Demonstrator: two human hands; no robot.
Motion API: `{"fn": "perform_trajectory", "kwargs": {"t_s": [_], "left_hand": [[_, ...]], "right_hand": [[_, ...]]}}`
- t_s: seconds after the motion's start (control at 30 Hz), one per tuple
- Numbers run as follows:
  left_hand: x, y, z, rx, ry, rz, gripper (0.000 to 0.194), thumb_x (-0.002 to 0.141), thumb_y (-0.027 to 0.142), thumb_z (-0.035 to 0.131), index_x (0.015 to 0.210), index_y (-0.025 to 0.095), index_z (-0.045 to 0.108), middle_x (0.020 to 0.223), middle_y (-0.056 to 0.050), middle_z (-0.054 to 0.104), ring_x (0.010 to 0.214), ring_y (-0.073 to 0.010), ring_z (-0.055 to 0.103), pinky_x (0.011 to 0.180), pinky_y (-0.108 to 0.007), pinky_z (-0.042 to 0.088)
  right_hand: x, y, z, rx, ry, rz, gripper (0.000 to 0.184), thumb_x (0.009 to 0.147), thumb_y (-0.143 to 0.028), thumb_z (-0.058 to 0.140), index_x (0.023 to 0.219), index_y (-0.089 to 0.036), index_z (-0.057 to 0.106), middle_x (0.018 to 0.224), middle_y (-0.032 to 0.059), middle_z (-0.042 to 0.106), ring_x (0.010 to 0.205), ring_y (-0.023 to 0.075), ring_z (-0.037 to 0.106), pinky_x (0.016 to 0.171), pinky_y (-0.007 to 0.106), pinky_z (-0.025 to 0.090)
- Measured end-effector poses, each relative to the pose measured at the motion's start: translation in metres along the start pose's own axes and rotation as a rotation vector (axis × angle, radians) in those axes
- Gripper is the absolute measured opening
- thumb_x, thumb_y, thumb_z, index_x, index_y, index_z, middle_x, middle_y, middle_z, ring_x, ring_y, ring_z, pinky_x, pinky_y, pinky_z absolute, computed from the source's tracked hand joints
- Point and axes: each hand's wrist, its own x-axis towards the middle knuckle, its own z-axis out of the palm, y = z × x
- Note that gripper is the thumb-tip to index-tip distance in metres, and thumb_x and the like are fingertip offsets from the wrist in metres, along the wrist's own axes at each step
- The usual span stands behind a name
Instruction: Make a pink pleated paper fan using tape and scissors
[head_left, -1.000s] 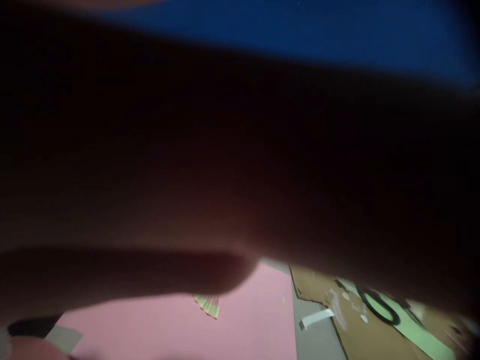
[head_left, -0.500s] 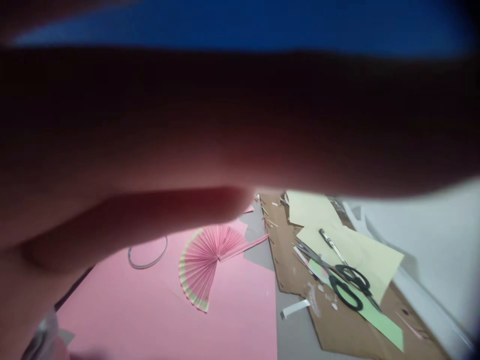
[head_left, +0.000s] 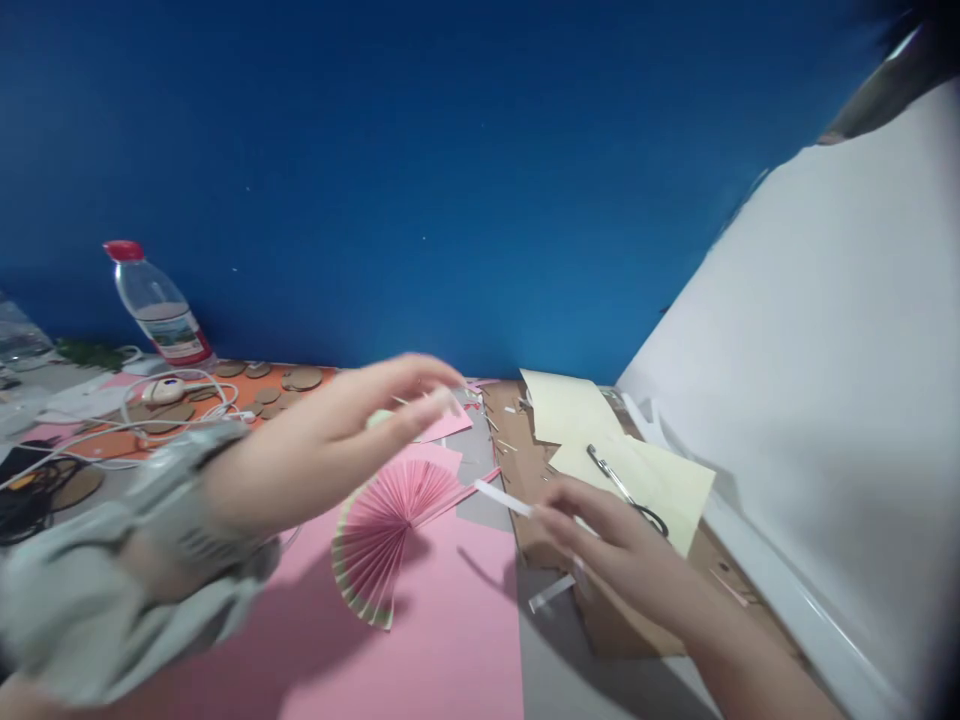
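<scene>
The right hand [head_left: 607, 535] pinches a white strip [head_left: 501, 496]. The left hand [head_left: 326, 445] is too blurry to tell its grip. The pink paper fan [head_left: 379, 530] lies near the far right corner of the pink sheet [head_left: 450, 650].

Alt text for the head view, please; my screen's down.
The right hand holds a narrow white strip; the left hand, its thumb and fingers apart, hovers near a pleated pink fan. Cream sheets lie right; a red-capped bottle stands left.
</scene>
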Motion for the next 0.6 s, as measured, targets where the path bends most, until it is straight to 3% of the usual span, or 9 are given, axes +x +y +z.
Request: {"fn": "perform_trajectory", "kwargs": {"t_s": [0.07, 0.17, 0.23, 0.4, 0.6], "left_hand": [[0.009, -0.010, 0.021, 0.102, -0.186, 0.001, 0.035, 0.090, 0.043, 0.038, 0.117, 0.027, 0.054, 0.118, 0.000, 0.060, 0.110, -0.0192, 0.053, 0.095, -0.030, 0.038], [0.017, -0.028, 0.045, 0.127, -0.409, 0.042, 0.041, 0.087, 0.046, 0.044, 0.116, 0.021, 0.057, 0.119, -0.006, 0.061, 0.109, -0.0221, 0.054, 0.093, -0.032, 0.038], [0.019, -0.035, 0.054, 0.102, -0.502, 0.057, 0.037, 0.085, 0.046, 0.048, 0.108, 0.020, 0.062, 0.106, -0.005, 0.067, 0.095, -0.0203, 0.060, 0.083, -0.029, 0.042], [0.020, -0.038, 0.062, 0.140, -0.507, 0.035, 0.020, 0.083, 0.030, 0.052, 0.072, 0.018, 0.064, 0.066, 0.001, 0.066, 0.058, -0.0122, 0.057, 0.057, -0.022, 0.038], [0.021, -0.033, 0.072, 0.184, -0.446, 0.010, 0.020, 0.085, 0.022, 0.048, 0.069, 0.017, 0.059, 0.061, 0.001, 0.063, 0.055, -0.0112, 0.054, 0.054, -0.022, 0.034]], "right_hand": [[0.012, 0.000, 0.008, -0.021, -0.171, -0.020, 0.027, 0.089, -0.041, 0.044, 0.079, -0.021, 0.057, 0.068, -0.0027, 0.055, 0.062, 0.0117, 0.051, 0.054, 0.023, 0.040], [0.031, -0.002, 0.016, -0.108, -0.243, -0.091, 0.027, 0.089, -0.042, 0.042, 0.079, -0.021, 0.057, 0.071, -0.0026, 0.057, 0.065, 0.0128, 0.050, 0.058, 0.024, 0.037], [0.038, -0.004, 0.017, -0.133, -0.249, -0.122, 0.026, 0.089, -0.040, 0.042, 0.081, -0.022, 0.059, 0.074, -0.0018, 0.059, 0.068, 0.0136, 0.051, 0.060, 0.025, 0.036], [0.036, -0.004, 0.019, -0.135, -0.236, -0.122, 0.025, 0.088, -0.037, 0.043, 0.087, -0.024, 0.064, 0.073, -0.0008, 0.063, 0.064, 0.0138, 0.053, 0.058, 0.025, 0.037], [0.016, 0.004, 0.013, -0.099, -0.164, 0.018, 0.033, 0.087, -0.044, 0.044, 0.110, -0.031, 0.063, 0.063, -0.0009, 0.061, 0.055, 0.0143, 0.052, 0.053, 0.026, 0.040]]}}
